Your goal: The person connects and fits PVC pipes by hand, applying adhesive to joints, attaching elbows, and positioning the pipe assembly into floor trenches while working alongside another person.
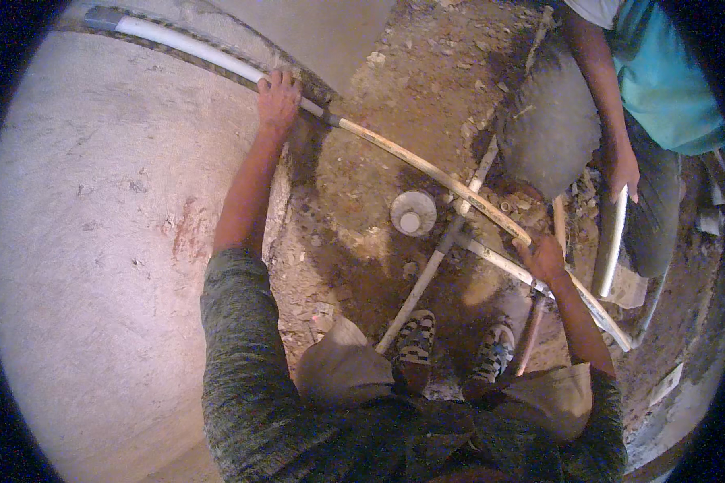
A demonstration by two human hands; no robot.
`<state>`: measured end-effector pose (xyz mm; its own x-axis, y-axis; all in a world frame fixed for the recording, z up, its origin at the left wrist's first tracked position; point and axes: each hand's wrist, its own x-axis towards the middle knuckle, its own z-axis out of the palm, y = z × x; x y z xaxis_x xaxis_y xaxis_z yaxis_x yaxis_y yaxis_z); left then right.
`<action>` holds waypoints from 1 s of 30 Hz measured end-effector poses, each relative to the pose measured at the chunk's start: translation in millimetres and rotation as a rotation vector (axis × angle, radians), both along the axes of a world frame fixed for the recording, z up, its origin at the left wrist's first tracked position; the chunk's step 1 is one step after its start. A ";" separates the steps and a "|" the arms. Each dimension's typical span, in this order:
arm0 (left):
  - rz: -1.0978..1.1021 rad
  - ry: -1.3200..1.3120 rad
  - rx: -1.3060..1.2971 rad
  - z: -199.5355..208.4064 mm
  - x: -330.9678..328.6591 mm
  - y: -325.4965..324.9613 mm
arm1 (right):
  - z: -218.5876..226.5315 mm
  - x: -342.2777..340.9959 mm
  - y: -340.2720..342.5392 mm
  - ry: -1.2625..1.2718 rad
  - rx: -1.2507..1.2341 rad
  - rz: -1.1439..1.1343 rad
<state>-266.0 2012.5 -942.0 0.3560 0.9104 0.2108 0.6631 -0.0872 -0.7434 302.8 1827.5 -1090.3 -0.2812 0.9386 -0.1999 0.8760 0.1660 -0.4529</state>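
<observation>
A long cream plastic pipe [411, 159] slants from the wall on the left down to the right. My right hand [546, 259] is closed around it near its lower right part. At its upper left end, a grey collar [330, 120] joins it to a white pipe [189, 40] lying in a groove cut in the wall. My left hand [280, 103] has its fingers curled over that white pipe beside the collar. Under the cream pipe, a grey pipe [427, 282] crosses, with a white branch pipe [495, 259] leading off it to the right.
A co-worker's hand [623, 173] at the right holds a short white pipe [615, 241]. A round white container [413, 213] stands on the rubble floor [362, 189]. Between my shoes and that co-worker runs a reddish-brown pipe [532, 334]. The plastered wall [121, 201] rises at left.
</observation>
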 end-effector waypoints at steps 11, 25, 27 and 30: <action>0.452 -1.466 0.284 -147.6 22.6 -15.2 | 45.5 -3.8 19.3 0.047 -0.276 -0.054; 0.933 -1.308 -0.036 -337.7 -74.4 62.2 | -6.0 17.0 37.9 0.197 -0.347 -0.114; 0.987 -1.273 0.048 -326.5 -64.3 59.8 | 17.2 5.3 43.2 0.045 -0.485 -0.154; 1.055 -1.376 0.164 -293.9 -36.0 58.1 | -12.3 20.2 33.1 0.021 -0.282 -0.070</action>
<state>-302.1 2070.6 -1236.0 -0.8294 0.5543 -0.0700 0.4832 0.7745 0.4083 323.0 1860.6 -1102.5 -0.2241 0.8643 -0.4503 0.8710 -0.0297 -0.4904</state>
